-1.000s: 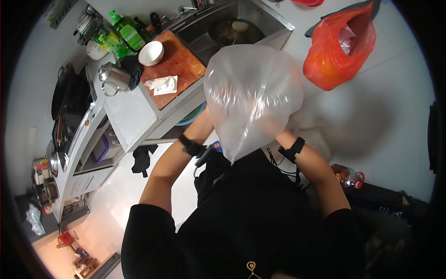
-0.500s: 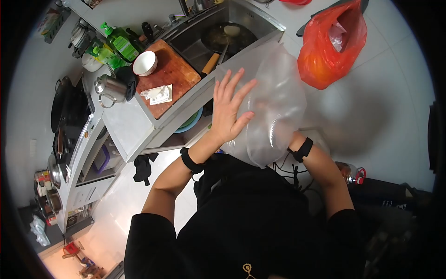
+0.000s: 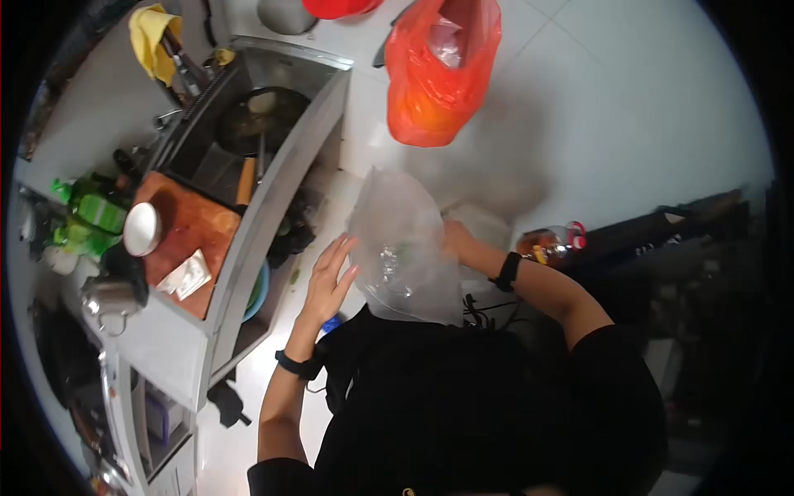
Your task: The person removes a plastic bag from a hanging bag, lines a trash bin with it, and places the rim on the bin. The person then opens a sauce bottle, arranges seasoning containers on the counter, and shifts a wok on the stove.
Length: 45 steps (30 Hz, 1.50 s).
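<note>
Head view looks down on a kitchen: a pale bench (image 3: 165, 357) runs along the left above a white floor (image 3: 217, 442). On it, a wooden board (image 3: 211, 236) carries a white bowl (image 3: 142, 230), beside a sink (image 3: 256, 70) that holds a dark pan (image 3: 240, 131) with liquid and a pale lump. A red bag (image 3: 438, 103) has a clear packet (image 3: 447, 43) in its mouth. Before the person's body, a clear plastic bag (image 3: 401, 260) sits between the hands: the left hand (image 3: 328, 281), fingers apart, is at one side; the right hand (image 3: 453, 240) is at the other, its grip partly hidden, so I cannot tell whether it is closed.
</note>
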{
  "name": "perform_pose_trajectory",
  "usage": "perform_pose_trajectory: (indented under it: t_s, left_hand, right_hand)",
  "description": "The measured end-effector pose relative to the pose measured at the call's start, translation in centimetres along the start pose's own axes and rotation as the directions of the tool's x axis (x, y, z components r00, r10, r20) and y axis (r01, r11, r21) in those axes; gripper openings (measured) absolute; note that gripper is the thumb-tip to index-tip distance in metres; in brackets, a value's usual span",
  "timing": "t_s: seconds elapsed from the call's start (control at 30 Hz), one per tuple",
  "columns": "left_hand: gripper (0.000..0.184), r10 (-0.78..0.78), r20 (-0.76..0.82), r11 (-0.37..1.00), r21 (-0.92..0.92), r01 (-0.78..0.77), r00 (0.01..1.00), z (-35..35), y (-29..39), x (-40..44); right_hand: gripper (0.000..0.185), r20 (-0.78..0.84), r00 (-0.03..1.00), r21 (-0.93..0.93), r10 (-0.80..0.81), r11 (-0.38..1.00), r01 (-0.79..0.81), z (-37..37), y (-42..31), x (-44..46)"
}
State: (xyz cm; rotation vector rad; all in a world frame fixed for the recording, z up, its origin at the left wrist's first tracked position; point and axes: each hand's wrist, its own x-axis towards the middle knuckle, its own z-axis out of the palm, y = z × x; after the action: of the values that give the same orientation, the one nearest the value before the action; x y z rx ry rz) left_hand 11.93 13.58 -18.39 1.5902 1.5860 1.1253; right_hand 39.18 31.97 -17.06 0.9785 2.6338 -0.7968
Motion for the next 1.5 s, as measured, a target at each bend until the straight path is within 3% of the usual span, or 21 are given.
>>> perform_pose_trajectory:
  t_s: [0.03,0.1,0.17,0.23,0.33,0.43,0.57,0.63,0.77,0.83,0.87,0.9,0.97,1.0,1.03,1.07,1.1,1.13,1.23,1.4,1.5]
  left_hand:
    - [0.049,0.005,0.006,0.999,-0.034,-0.005,1.0,0.8,-0.6,0.0]
    - [0.043,-0.11,0.157,0.994,-0.012,0.113,0.982,1.1,-2.4,-1.6]
    - [0.038,-0.069,0.103,0.997,0.039,0.065,0.992,2.3,-5.3,-2.6]
    - [0.034,-0.212,0.233,0.974,-0.033,0.225,0.949,3.1,-6.4,-3.0]
    - [0.033,-0.319,0.19,0.944,-0.022,0.328,0.929,5.6,-8.8,-4.1]
    - [0.035,-0.452,0.155,0.884,-0.055,0.464,0.878,8.7,-11.0,-4.4]
    - [0.056,-0.649,0.275,0.726,-0.056,0.685,0.71,14.4,-14.2,-3.6]
    - [0.071,-0.658,0.031,0.736,-0.185,0.651,0.752,19.1,-15.2,-3.1]
    - [0.082,-0.809,-0.325,0.583,-0.554,0.594,0.49,26.9,-15.4,-0.5]
    - [0.082,-0.87,-0.181,0.408,-0.789,0.46,0.459,29.0,-14.4,0.6]
    - [0.082,-0.762,-0.287,0.475,-0.857,0.2,0.58,28.9,-13.1,2.2]
    - [0.082,-0.771,-0.294,0.472,-0.86,0.197,0.565,29.8,-14.1,1.6]
    - [0.067,-0.773,-0.337,0.63,-0.505,0.59,0.537,31.9,-17.0,-0.3]
    - [0.044,-0.916,-0.192,0.4,-0.516,0.757,0.353,30.5,-18.1,-1.1]
    - [0.027,-0.908,-0.303,0.417,-0.71,0.567,0.287,31.7,-21.1,-3.9]
    - [0.024,-0.955,-0.203,0.298,-0.656,0.693,0.218,31.3,-23.6,-7.2]
    - [0.021,-0.999,-0.032,0.04,-0.897,0.441,0.027,28.5,-23.1,-8.3]
    - [0.02,-0.994,-0.11,0.105,-0.974,0.199,-0.014,27.8,-24.0,-10.7]
    - [0.03,-0.979,0.047,-0.048,-0.999,0.003,-0.198,25.7,-27.4,-17.7]
    - [0.052,-0.971,0.209,-0.194,-0.971,-0.137,-0.113,23.7,-30.1,-27.9]
    - [0.081,-0.998,0.025,-0.007,-0.965,-0.263,-0.064,20.3,-23.3,-23.3]
  right_hand:
    - [0.038,0.11,0.954,-0.299,0.281,0.924,-0.238,0.2,-0.6,-1.2]
    - [0.04,-0.054,0.996,-0.325,-0.065,0.945,0.044,5.5,7.7,-5.7]
    - [0.038,0.082,0.964,-0.36,0.252,0.91,-0.207,3.2,3.0,-7.8]
    - [0.038,-0.023,0.976,-0.053,0.215,0.975,-0.216,5.6,5.3,-12.6]
    - [0.039,0.209,0.922,-0.189,0.325,0.939,-0.288,6.2,6.4,-11.2]
    - [0.042,0.159,0.97,0.465,0.184,0.853,-0.238,16.1,21.7,-7.0]
    - [0.044,0.392,0.89,0.415,0.234,0.818,-0.398,18.4,22.6,6.0]
    - [0.045,0.503,0.83,0.435,0.241,0.759,-0.484,20.2,22.1,11.1]
    - [0.047,0.698,0.674,0.437,0.244,0.601,-0.669,20.9,17.8,16.9]
    - [0.051,0.836,0.545,0.537,0.059,0.116,-0.836,20.3,13.1,17.9]
    - [0.051,0.845,0.532,0.523,0.055,0.124,-0.843,20.6,11.4,17.9]
    - [0.055,0.83,0.544,0.489,0.123,0.308,-0.816,21.0,9.9,17.8]
    - [0.06,0.808,0.562,0.422,0.174,0.494,-0.76,21.7,9.4,18.9]
    - [0.06,0.82,0.551,0.36,0.154,0.611,-0.705,21.9,10.2,20.2]
    - [0.06,0.835,0.534,0.293,0.134,0.714,-0.636,22.1,11.0,21.4]
    - [0.056,0.837,0.518,0.276,0.179,0.678,-0.681,21.3,11.4,22.6]
    - [0.051,0.767,0.616,0.363,0.18,0.67,-0.648,21.1,12.1,23.0]
    - [0.047,0.683,0.708,0.448,0.181,0.661,-0.601,20.9,12.8,23.5]
    - [0.034,0.413,0.858,0.652,0.306,0.559,-0.513,20.1,14.4,25.3]
    - [0.035,0.178,0.925,0.791,0.336,0.511,-0.337,19.0,17.5,26.9]
    - [0.048,0.251,0.858,0.846,0.449,0.329,-0.419,19.0,15.7,26.9]
